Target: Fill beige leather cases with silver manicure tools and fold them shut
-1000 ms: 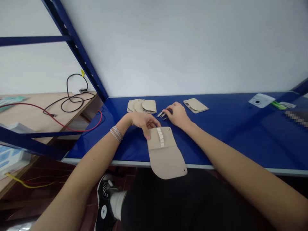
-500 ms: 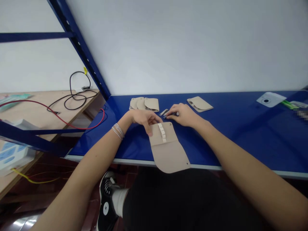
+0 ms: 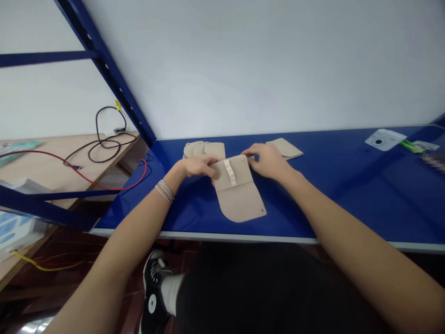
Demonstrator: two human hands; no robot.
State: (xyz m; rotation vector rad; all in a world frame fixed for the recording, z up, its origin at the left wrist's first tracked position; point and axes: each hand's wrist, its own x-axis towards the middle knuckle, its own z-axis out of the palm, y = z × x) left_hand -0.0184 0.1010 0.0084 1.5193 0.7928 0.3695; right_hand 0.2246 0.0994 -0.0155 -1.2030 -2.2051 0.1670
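An open beige pouch (image 3: 239,200) lies unfolded with its rounded flap towards me and a white row of loops on its inner side. My left hand (image 3: 199,166) grips its upper left edge, thumb on top. My right hand (image 3: 264,159) is at the upper right corner of the pouch, its fingers curled and the fingertips partly hidden behind that corner. What those fingers hold, if anything, I cannot make out. The small metal tools seen earlier are hidden now behind the pouch and hands.
Several closed beige pouches (image 3: 203,148) overlap behind my left hand. Another closed pouch (image 3: 287,147) lies beyond my right hand. A white instant camera (image 3: 385,139) and a green item (image 3: 412,146) lie at the right of the blue table (image 3: 333,199). Cables (image 3: 104,141) cover part of the wooden shelf.
The open pouch has moved up and away from the table's front edge in my left hand. My right hand has come to its upper right corner from the small metal tools.
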